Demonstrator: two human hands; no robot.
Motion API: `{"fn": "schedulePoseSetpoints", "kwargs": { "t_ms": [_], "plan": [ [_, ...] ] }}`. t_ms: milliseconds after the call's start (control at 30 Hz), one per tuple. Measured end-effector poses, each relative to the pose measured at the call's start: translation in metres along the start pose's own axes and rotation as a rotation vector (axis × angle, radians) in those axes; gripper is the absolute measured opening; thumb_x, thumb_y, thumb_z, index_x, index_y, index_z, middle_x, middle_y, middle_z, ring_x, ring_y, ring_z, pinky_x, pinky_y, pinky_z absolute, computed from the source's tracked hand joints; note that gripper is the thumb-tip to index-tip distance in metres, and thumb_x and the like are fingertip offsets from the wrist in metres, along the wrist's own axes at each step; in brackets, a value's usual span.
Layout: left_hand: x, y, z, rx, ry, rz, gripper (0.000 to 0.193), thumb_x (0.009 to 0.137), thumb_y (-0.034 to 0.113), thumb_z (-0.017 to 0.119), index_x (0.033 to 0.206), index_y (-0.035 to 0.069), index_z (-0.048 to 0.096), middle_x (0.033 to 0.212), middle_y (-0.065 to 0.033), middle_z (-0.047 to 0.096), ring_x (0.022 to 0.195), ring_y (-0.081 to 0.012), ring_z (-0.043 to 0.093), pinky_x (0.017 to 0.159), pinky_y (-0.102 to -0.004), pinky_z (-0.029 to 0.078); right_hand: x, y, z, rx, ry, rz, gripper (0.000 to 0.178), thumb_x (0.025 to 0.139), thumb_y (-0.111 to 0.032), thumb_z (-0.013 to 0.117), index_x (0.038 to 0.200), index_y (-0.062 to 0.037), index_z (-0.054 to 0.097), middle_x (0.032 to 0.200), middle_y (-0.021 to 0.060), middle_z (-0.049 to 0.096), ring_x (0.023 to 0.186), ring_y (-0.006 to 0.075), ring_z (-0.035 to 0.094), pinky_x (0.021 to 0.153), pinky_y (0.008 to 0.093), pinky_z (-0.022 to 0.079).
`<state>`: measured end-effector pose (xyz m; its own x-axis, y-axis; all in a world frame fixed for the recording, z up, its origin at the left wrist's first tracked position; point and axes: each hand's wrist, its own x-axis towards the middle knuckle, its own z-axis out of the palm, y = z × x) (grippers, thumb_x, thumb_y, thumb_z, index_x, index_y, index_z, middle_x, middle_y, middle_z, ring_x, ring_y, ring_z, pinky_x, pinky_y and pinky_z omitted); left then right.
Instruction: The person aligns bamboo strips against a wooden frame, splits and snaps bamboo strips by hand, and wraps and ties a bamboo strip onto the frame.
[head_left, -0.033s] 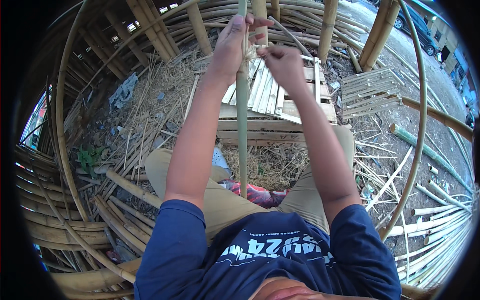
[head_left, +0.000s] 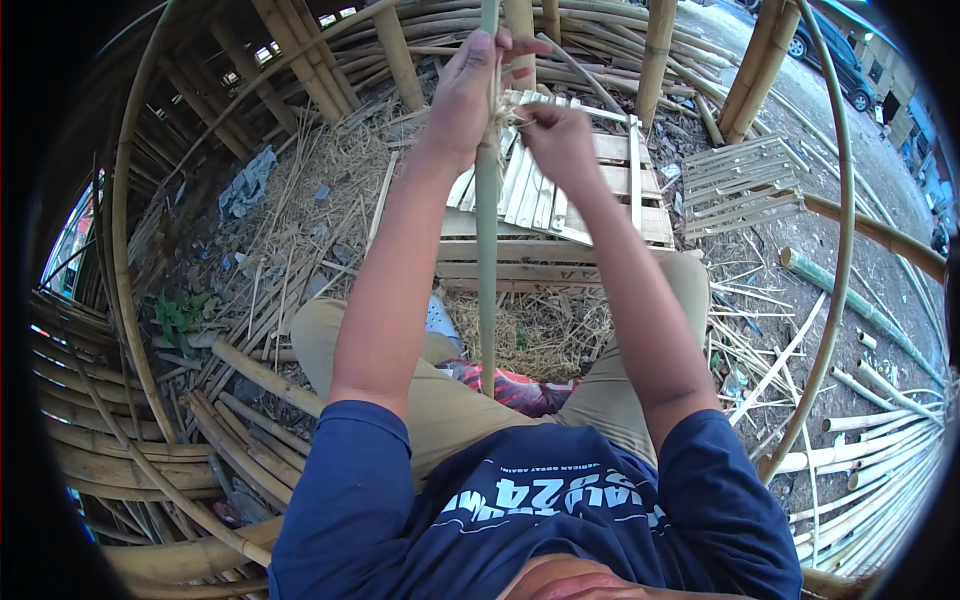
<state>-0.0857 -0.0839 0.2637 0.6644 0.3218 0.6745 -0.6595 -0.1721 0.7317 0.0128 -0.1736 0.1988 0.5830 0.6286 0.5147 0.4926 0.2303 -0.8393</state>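
A long green bamboo strip (head_left: pixel 486 250) stands nearly upright in front of me, its lower end between my legs. My left hand (head_left: pixel 460 110) grips it high up, thumb on the near side and fingertips showing behind it. Curled pale fibres (head_left: pixel 502 118) bunch around the strip just beside that hand. My right hand (head_left: pixel 562 142) is closed in a pinch at the right edge of the bunch, its fingertips on the fibres. Beyond and below both hands, pale slats (head_left: pixel 528 185) lie on a wooden crate (head_left: pixel 460 250).
Bamboo poles (head_left: pixel 860 310) and pale strips lie on the right, near a slatted panel (head_left: pixel 740 185). Upright bamboo posts (head_left: pixel 655 60) stand at the back. Bent bamboo (head_left: pixel 846 200) arches on both sides. Shavings and scraps (head_left: pixel 540 335) cover the ground.
My right hand has dropped slightly and shifted a little left, closer to the strip. The left hand keeps its hold, and the strip has hardly moved.
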Motion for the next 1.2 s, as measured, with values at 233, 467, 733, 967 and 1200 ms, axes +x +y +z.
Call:
{"fn": "schedulePoseSetpoints", "kwargs": {
  "t_ms": [233,467,733,967,1200],
  "plan": [
    [-0.008,0.001,-0.02,0.029,0.022,-0.136,0.035,0.111,0.039,0.032,0.112,0.007,0.046,0.076,-0.005,0.055,0.073,-0.0211,0.06,0.083,-0.0373,0.05,-0.036,0.041,0.035,0.17,-0.348,-0.076,0.019,0.1,-0.009,0.055,0.1,0.0083,0.063,0.079,0.0072,0.063,0.072,0.0125,0.056,0.07,0.0328,0.049],
    [-0.021,0.006,-0.046,0.076,0.0,-0.216,0.03,0.104,0.034,0.05,0.118,0.007,0.047,0.086,-0.0035,0.05,0.084,-0.0164,0.055,0.08,-0.0304,0.046,-0.079,-0.02,0.037,0.258,-0.379,0.13,0.035,0.099,-0.013,0.065,0.124,0.0076,0.051,0.105,0.0147,0.065,0.097,0.0163,0.066,0.081,0.032,0.055],
    [-0.027,0.038,-0.082,0.265,-0.342,-0.395,0.068,0.077,0.025,0.082,0.133,0.001,0.053,0.122,-0.0115,0.065,0.117,-0.0223,0.061,0.103,-0.037,0.049,-0.081,-0.01,0.041,0.304,-0.388,0.164,0.029,0.096,-0.007,0.067,0.118,0.0052,0.053,0.102,0.011,0.066,0.099,0.0152,0.065,0.084,0.0313,0.055],
    [-0.023,0.04,-0.075,0.436,-0.213,-0.508,0.051,0.074,0.009,0.08,0.12,-0.003,0.064,0.111,-0.0129,0.071,0.102,-0.024,0.072,0.097,-0.0399,0.057,-0.084,-0.005,0.044,0.345,-0.36,0.18,0.03,0.096,-0.008,0.068,0.119,0.0044,0.053,0.106,0.0113,0.066,0.103,0.016,0.065,0.088,0.0317,0.055],
    [-0.028,0.062,-0.06,0.579,-0.004,-0.468,0.044,0.073,-0.005,0.071,0.117,-0.007,0.065,0.1,-0.0166,0.073,0.091,-0.0249,0.074,0.086,-0.0405,0.061,-0.093,0.007,0.028,0.178,-0.231,0.16,0.043,0.095,-0.025,0.071,0.118,0.008,0.056,0.108,0.0214,0.07,0.101,0.0266,0.07,0.087,0.0385,0.056]
  ]
}}
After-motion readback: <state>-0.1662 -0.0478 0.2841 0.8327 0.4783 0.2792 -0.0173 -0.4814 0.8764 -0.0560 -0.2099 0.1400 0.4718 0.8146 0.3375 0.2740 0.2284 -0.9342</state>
